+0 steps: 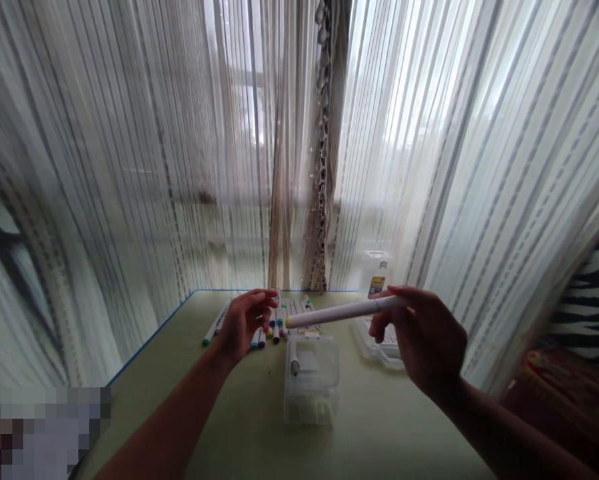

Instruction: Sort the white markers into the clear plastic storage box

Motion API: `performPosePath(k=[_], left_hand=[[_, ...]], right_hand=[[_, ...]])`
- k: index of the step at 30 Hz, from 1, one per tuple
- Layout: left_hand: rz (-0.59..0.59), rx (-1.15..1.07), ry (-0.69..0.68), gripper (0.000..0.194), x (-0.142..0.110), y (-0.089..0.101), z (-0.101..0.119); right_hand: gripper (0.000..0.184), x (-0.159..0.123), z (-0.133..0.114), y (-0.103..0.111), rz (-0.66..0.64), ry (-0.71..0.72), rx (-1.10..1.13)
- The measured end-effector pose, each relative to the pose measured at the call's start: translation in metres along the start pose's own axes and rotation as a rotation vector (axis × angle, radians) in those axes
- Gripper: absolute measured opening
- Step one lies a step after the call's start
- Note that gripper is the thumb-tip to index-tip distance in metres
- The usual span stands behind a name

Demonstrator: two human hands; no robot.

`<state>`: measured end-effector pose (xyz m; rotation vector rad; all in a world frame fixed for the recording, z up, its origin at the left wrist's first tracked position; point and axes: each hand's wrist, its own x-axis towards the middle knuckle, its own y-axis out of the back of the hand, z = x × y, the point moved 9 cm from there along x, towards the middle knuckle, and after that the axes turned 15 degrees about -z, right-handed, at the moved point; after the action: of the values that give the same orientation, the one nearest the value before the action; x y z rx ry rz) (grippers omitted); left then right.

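A white marker with a yellow end (329,313) is pinched between the thumb and fingers of my right hand (424,333). It is held nearly level above the table, its yellow end pointing left. My left hand (246,323) hovers to the left of that end, fingers curved and apart, holding nothing. Several markers (276,327) with coloured ends lie on the table behind and beside my left hand. Below the held marker stands a clear plastic box (312,407), with one grey-ended marker (294,360) inside its upper part.
A green table (244,427) with a blue edge stands against striped string curtains (204,133). At the back right is a clear case (376,267) with a yellow label, its white lower part (379,343) lying flat. Zebra-striped fabric (592,300) is at far right.
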<state>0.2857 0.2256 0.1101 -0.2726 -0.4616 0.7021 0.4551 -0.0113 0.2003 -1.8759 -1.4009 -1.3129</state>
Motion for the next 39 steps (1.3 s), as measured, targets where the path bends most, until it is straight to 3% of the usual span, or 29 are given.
performPosePath(k=[5,8,13,18,24,32,39], left_hand=[[-0.013,-0.004,0.023,0.028,0.001,0.001,-0.004],[-0.015,0.0,0.031,0.028,0.001,0.0,-0.004],[-0.039,-0.022,0.031,0.03,0.0,-0.005,-0.003],[-0.075,-0.027,0.044,0.031,-0.002,-0.012,-0.005],[-0.085,-0.019,0.061,0.031,-0.002,-0.017,-0.004],[-0.106,-0.014,0.064,0.031,-0.002,-0.017,-0.003],[-0.117,0.115,0.06,0.029,-0.001,-0.017,-0.013]], right_hand=[[0.026,-0.01,-0.009,-0.001,0.054,0.074,-0.026],[0.032,-0.015,-0.019,-0.005,0.021,0.121,-0.082],[0.044,-0.018,-0.051,-0.018,-0.091,0.324,-0.455],[0.037,-0.026,-0.069,-0.049,-0.265,0.546,-0.77],[0.021,-0.034,-0.061,-0.085,-0.513,0.619,-0.803],[0.021,-0.042,-0.053,-0.099,-0.591,0.632,-0.771],[0.028,-0.042,-0.056,-0.105,-0.605,0.612,-0.792]])
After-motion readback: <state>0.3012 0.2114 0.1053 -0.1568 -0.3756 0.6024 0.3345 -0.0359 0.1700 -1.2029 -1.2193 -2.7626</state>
